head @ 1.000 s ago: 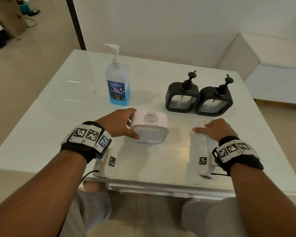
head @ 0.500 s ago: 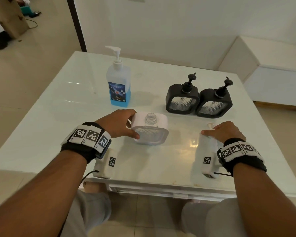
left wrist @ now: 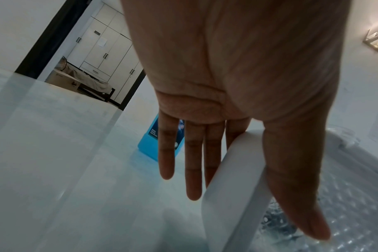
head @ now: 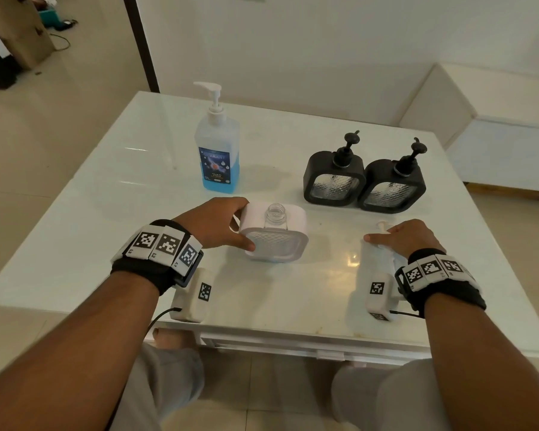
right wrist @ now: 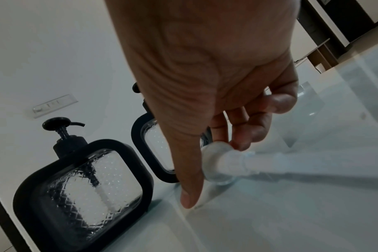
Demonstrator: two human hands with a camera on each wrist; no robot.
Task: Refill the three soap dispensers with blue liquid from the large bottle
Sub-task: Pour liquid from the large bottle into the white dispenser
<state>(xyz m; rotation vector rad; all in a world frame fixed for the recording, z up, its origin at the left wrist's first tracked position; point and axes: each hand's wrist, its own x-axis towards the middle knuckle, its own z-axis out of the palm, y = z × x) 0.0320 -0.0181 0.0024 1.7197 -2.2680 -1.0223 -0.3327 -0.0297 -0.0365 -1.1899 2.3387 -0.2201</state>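
Left hand thumb and fingers clamping – right hand palm-down, fingers curled, pinching.

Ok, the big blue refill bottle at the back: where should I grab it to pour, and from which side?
Judging by its shape, take the large bottle around its flat-sided body, in the clear part above the label, not by the thin white pump. It stands upright with bare table around it. The right hand could come in from the bottle's right; the left hand holds the open white dispenser.
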